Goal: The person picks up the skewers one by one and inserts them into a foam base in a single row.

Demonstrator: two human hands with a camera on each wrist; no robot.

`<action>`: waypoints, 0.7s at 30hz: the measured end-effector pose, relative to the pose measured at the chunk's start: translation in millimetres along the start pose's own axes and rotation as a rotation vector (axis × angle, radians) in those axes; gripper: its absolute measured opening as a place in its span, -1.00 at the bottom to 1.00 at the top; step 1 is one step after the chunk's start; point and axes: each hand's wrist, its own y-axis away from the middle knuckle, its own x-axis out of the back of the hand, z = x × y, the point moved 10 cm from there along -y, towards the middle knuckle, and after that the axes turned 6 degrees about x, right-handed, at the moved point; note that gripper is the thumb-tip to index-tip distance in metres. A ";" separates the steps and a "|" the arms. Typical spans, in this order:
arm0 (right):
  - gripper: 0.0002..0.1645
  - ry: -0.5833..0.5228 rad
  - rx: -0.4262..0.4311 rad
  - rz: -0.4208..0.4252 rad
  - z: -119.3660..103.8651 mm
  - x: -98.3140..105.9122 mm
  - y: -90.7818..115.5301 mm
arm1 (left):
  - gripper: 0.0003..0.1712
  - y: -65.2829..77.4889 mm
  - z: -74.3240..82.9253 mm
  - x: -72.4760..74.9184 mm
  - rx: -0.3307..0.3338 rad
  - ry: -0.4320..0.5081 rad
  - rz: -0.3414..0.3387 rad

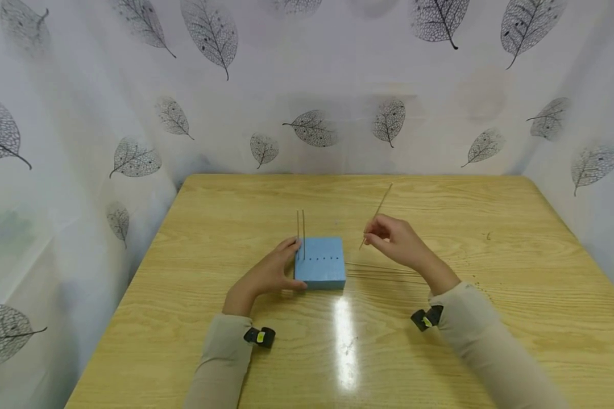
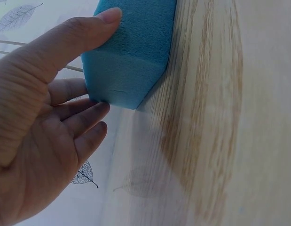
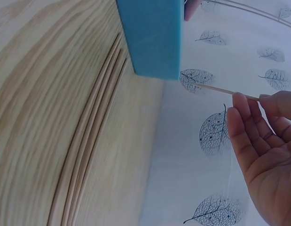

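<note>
We see a yellowish, wood-grained table (image 1: 158, 341) with rounded far corners, a bright streak of reflected light (image 1: 345, 343) on its glossy top. Behind it and along both sides hang whitish drapes (image 1: 332, 62) printed with dark, lacy leaves (image 1: 212, 31). At far left we notice a faint greenish patch (image 1: 7, 230), too blurred for us to identify.

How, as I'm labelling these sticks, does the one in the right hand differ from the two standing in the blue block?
The held stick slants, while the standing sticks are about upright. The held stick is pinched in the right hand, apart from the blue block, whereas the standing sticks are set into the block's top. Held and standing sticks alike look thin, straight and brownish.
</note>
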 end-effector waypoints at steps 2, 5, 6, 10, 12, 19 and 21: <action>-0.96 0.006 0.018 0.012 -3.8 -1.4 -3.3 | 0.17 0.1 -0.3 -0.3 0.001 -0.005 -0.002; -0.96 0.016 0.033 0.024 -8.3 -3.5 -8.2 | 0.16 0.5 0.4 0.6 0.000 -0.006 -0.001; -0.95 0.021 0.036 0.027 -9.6 -4.3 -9.9 | 0.16 0.4 0.6 1.0 -0.001 -0.012 0.001; -0.96 0.016 0.028 0.033 -12.5 -7.3 -15.5 | 0.15 -0.2 3.0 3.1 -0.005 -0.031 0.008; -0.96 0.002 0.023 0.032 -14.1 -10.0 -18.0 | 0.15 -0.6 3.1 3.0 -0.003 -0.041 0.005; -0.96 -0.054 0.055 0.012 -22.3 -26.8 -26.2 | 0.16 -1.3 1.6 1.7 0.009 -0.043 0.004; -0.96 -0.073 0.070 -0.002 -24.1 -34.2 -29.1 | 0.16 -1.4 1.4 1.6 0.011 -0.042 0.008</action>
